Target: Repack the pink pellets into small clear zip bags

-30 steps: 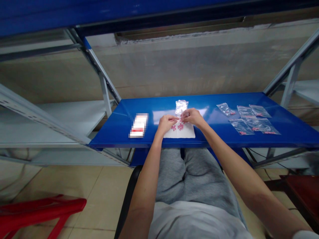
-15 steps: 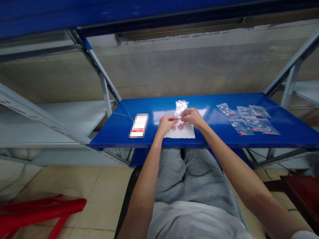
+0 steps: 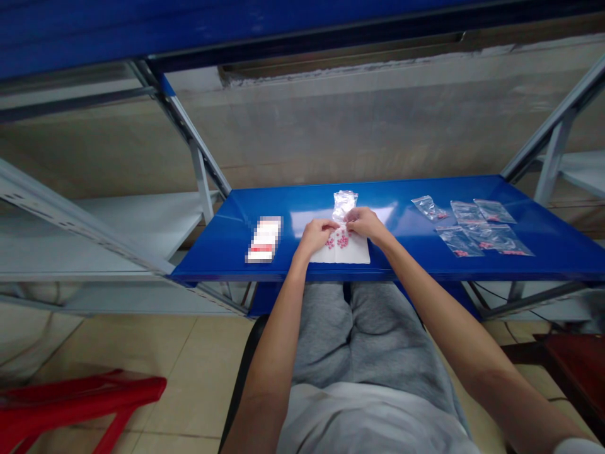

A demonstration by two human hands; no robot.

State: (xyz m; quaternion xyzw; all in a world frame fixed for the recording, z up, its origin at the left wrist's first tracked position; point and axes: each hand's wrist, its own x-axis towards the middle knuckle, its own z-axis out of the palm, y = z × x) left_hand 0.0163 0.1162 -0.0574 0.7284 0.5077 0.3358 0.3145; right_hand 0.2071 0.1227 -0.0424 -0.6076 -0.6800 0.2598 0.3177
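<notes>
My left hand (image 3: 314,236) and my right hand (image 3: 363,225) meet at the middle of a blue steel shelf. Their fingertips pinch the lower edge of a clear plastic bag (image 3: 344,203), which rises away from me. Beneath the hands lies a white paper sheet (image 3: 352,252) holding small pink pieces (image 3: 343,240). Some pieces are partly hidden by my fingers. Left of my left hand lies a pixelated white and red packet (image 3: 263,239).
Several small clear bags (image 3: 472,227) holding pink pieces lie at the right of the blue shelf (image 3: 401,268). Grey metal shelf uprights (image 3: 201,180) stand at both sides. A red plastic stool (image 3: 80,394) sits on the tiled floor at lower left.
The pink pieces now sit closer together near my fingers on the white sheet. Both hands have shifted slightly toward the sheet, still at the bag's lower edge.
</notes>
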